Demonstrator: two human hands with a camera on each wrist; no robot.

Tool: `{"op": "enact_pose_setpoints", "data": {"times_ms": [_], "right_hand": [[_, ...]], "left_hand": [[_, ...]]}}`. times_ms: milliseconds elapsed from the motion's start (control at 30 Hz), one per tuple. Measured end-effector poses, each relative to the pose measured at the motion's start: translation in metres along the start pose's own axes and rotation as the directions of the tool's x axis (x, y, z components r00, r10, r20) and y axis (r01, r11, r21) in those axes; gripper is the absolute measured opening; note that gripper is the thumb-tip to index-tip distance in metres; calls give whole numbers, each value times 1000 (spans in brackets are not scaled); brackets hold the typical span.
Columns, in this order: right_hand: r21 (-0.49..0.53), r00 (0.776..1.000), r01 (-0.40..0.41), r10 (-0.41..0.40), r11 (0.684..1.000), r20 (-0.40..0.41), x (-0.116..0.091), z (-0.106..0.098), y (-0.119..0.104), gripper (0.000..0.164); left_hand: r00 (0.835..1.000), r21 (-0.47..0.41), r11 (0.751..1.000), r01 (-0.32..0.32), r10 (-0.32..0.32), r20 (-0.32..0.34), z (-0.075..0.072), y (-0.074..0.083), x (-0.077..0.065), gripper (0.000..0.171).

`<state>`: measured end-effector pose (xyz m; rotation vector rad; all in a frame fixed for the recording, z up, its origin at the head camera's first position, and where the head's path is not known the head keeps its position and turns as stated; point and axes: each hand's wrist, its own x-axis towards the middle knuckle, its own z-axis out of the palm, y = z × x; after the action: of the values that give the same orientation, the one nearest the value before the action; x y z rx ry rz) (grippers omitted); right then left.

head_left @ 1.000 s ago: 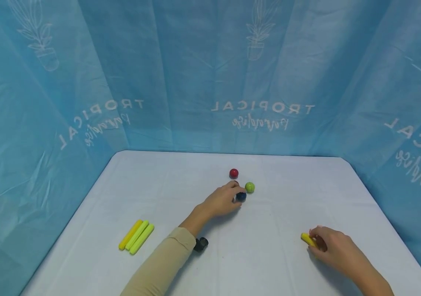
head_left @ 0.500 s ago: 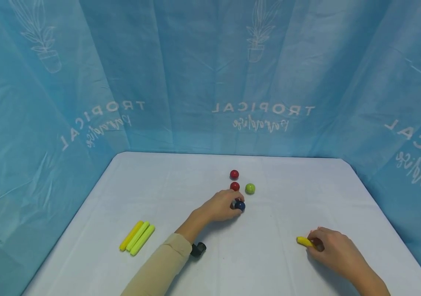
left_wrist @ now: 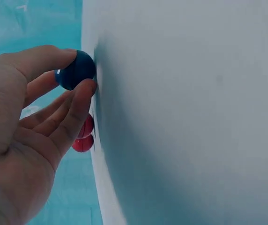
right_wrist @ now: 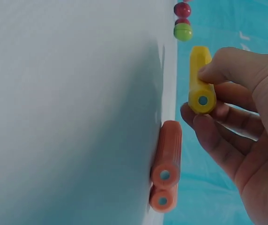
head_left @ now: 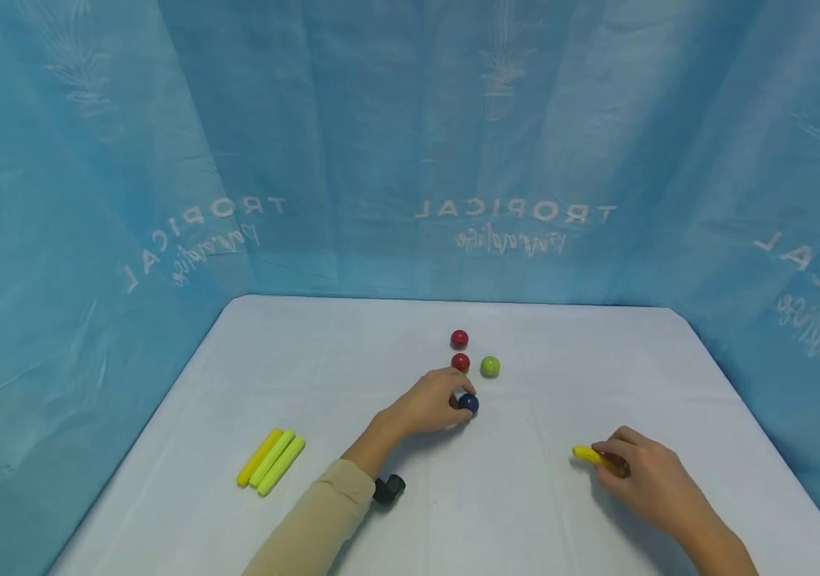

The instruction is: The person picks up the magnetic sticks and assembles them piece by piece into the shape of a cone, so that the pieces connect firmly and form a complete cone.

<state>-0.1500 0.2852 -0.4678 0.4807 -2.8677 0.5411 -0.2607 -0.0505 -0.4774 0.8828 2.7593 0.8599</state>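
Observation:
In the head view my left hand [head_left: 433, 402] pinches a dark blue ball [head_left: 470, 403] between thumb and fingers, at or just above the white table. Beyond it lie two red balls [head_left: 460, 339] and a green ball [head_left: 490, 366]. On the right, my right hand [head_left: 643, 476] holds a yellow stick [head_left: 586, 454], its far end pointing left. The right wrist view shows the yellow stick [right_wrist: 200, 77] with a round hole in its end, held off the table. Below it, two salmon-orange sticks [right_wrist: 170, 147] lie side by side; in the head view the hand hides them.
A yellow stick [head_left: 259, 458] and two yellow-green sticks [head_left: 282, 466] lie in a row on the left of the white table [head_left: 352, 344]. Beside the left cuff shows a small black object [head_left: 390, 490]. Blue curtains [head_left: 381, 160] hang around the table's back and sides.
My left hand has drawn the blue ball back from the other balls, uncovering the second red one. My right hand has raised the yellow stick and shifted it slightly left.

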Motion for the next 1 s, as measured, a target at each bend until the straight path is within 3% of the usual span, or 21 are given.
{"op": "enact_pose_setpoints", "data": {"times_ms": [167,367,633,867,1000], "right_hand": [[21,1000,-11,10,1000,10,3,2,0,23],[32,999,-15,14,999,40,12,9,-3,24],[47,999,43,-43,998,-2,20,16,-13,24],[58,1000,28,-28,998,4,21,18,-15,25],[59,998,65,-65,996,-1,25,23,-16,25]], "left_hand": [[1000,-68,998,6,-4,22,3,2,-1,30],[999,-38,999,37,-36,11,2,1,-8,32],[999,-65,997,43,-44,-14,1,3,-17,31],[1000,-72,997,-1,2,8,5,9,-15,32],[1000,-40,999,0,1,9,8,12,-16,32]]}}
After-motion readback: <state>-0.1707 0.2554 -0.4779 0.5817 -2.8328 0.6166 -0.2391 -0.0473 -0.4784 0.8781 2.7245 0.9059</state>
